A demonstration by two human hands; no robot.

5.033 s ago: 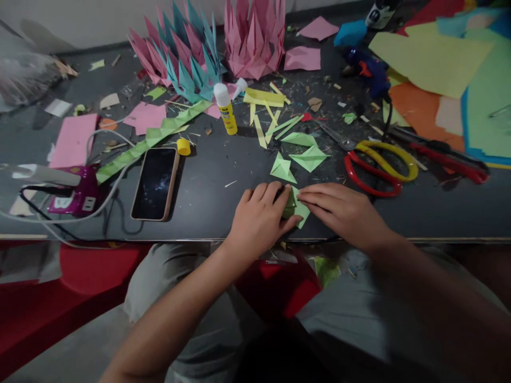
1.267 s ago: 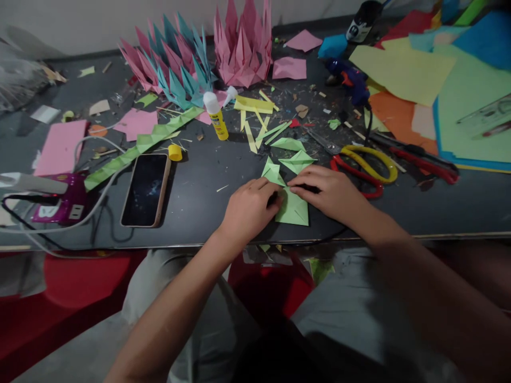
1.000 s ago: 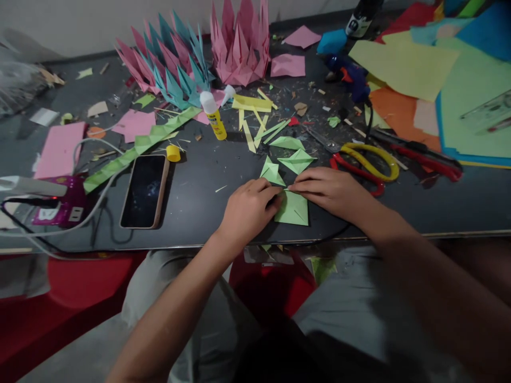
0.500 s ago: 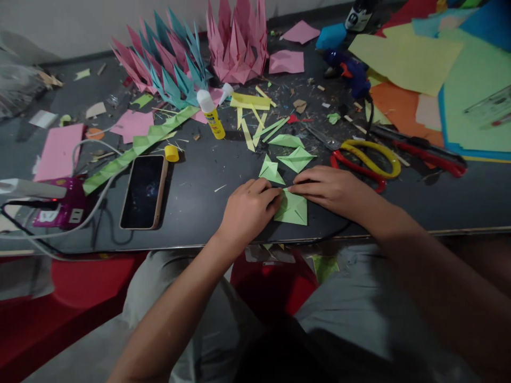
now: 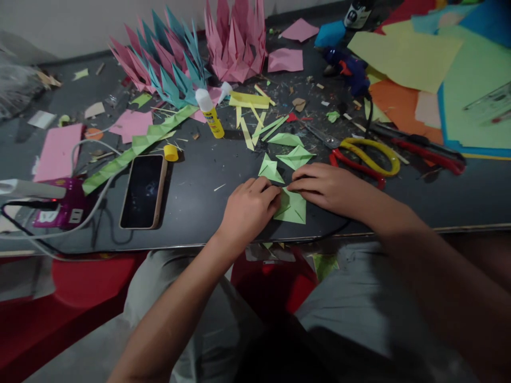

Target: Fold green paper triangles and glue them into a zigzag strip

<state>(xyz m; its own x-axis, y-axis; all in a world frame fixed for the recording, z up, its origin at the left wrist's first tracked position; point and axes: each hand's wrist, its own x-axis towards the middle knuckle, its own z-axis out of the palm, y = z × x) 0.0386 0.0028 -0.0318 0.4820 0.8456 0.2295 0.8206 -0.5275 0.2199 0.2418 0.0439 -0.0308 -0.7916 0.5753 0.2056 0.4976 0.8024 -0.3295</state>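
Near the front of the tabletop (image 5: 199, 213), my left hand (image 5: 252, 207) and right hand (image 5: 319, 183) are half-curled, fingertips on the folded green paper (image 5: 294, 208) between them; pinching or just pressing, I can't tell. It should be light, crisp, easily creased, best held by its edges. My fingers hide its upper corners.

Both hands (image 5: 249, 207) (image 5: 324, 185) palm-down, nearly meeting

On the dark tabletop (image 5: 195, 197): phone (image 5: 143, 192), yellow glue bottle (image 5: 212, 118), scissors (image 5: 343, 144), green paper square (image 5: 294, 210), pink paper spikes (image 5: 236, 61).
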